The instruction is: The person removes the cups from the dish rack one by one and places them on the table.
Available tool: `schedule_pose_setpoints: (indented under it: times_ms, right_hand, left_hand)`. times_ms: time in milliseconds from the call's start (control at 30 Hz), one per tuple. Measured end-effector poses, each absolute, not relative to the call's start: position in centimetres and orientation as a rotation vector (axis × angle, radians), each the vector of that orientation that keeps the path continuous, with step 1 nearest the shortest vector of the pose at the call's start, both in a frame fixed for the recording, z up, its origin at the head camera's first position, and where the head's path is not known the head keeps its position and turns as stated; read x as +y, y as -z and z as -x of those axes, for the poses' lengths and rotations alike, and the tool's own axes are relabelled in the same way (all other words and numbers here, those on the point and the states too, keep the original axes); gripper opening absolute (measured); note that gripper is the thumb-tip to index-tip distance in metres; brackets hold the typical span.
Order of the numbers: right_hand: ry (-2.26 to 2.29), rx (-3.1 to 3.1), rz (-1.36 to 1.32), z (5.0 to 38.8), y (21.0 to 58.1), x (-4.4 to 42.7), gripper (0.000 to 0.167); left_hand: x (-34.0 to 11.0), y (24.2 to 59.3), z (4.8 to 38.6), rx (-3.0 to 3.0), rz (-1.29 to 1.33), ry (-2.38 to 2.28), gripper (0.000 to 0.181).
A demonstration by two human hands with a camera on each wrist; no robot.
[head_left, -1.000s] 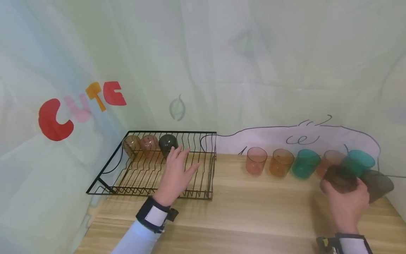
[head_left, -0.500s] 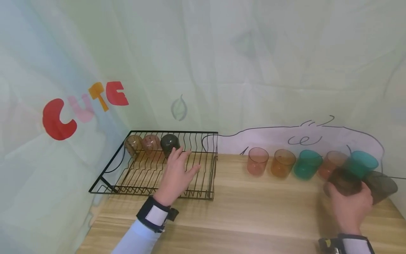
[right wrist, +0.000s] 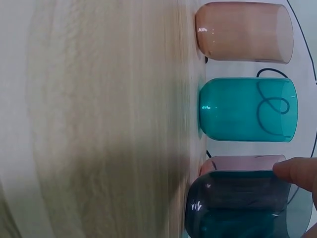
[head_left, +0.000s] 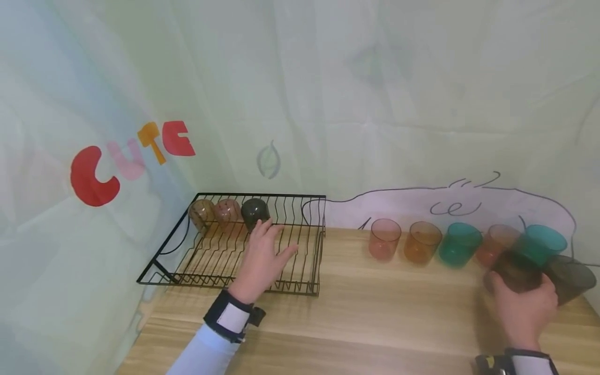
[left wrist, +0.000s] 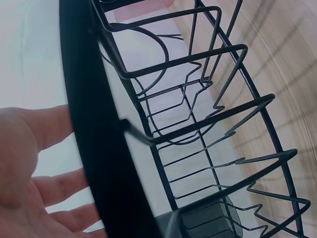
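At the right end of the table, my right hand (head_left: 527, 307) grips a dark grey tumbler (head_left: 515, 271) between thumb and fingers. The right wrist view shows a fingertip on the rim of this dark tumbler (right wrist: 233, 203). Over the black wire dish rack (head_left: 206, 284) my left hand (head_left: 262, 260) holds nothing, its fingers spread and relaxed. Its fingertips overlap the lower edge of an upside-down dark grey tumbler (head_left: 254, 210) in the rack; whether they touch I cannot tell. In the left wrist view the left hand (left wrist: 44, 173) is partly hidden by a thick black bar.
Beside the dark tumbler in the rack sit pink (head_left: 228, 211) and amber (head_left: 201, 211) ones, also upturned. Upright along the wall stand pink (head_left: 385, 239), orange (head_left: 423, 244), teal (head_left: 460, 245), peach (head_left: 497, 242) and another teal tumbler (head_left: 544, 239). A second dark grey tumbler (head_left: 572, 278) stands far right.
The head view has turned slightly left, so the scene shifts right. The right hand stays on the dark tumbler, and the left hand still hovers over the rack.
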State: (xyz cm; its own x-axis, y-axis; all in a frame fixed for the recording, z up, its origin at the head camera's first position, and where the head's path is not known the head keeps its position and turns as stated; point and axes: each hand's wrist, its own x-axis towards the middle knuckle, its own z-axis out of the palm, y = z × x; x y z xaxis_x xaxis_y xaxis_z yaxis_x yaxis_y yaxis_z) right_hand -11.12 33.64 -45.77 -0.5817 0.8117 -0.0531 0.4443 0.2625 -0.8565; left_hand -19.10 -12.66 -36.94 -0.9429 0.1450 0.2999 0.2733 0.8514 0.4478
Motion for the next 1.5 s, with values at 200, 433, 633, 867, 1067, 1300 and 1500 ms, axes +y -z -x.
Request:
schedule_pose_setpoints:
  times_ms: [200, 433, 633, 867, 1067, 1300, 1500]
  right_hand:
    - [-1.235, -2.128, 1.118, 10.9, 45.9, 33.7, 0.097]
    - [-1.216, -2.115, 1.092, 10.8, 45.3, 33.4, 0.098]
    - [-1.137, -2.081, 1.038, 10.5, 43.9, 32.7, 0.098]
    - [-1.023, -2.012, 0.849, 10.5, 41.2, 30.8, 0.096]
    - [-1.025, -2.037, 0.607, 10.6, 38.7, 28.0, 0.083]
    - [-0.975, -2.301, 0.267, 11.4, 37.9, 23.3, 0.077]
    - [-0.979, -2.571, -0.069, 12.2, 38.9, 19.2, 0.077]
  left_hand:
    - [-12.8, 36.9, 19.0, -2.779, 0.318, 0.731, 0.062]
    - [-13.4, 36.3, 19.1, -2.738, 0.316, 0.736, 0.056]
    - [-14.0, 35.7, 19.6, -2.696, 0.318, 0.708, 0.055]
    - [-14.4, 34.5, 20.0, -2.671, 0.307, 0.687, 0.061]
    - [-14.8, 33.6, 20.4, -2.671, 0.29, 0.633, 0.069]
    - [-15.6, 32.9, 21.0, -2.689, 0.273, 0.616, 0.076]
    - [-16.1, 32.7, 21.8, -2.719, 0.261, 0.569, 0.077]
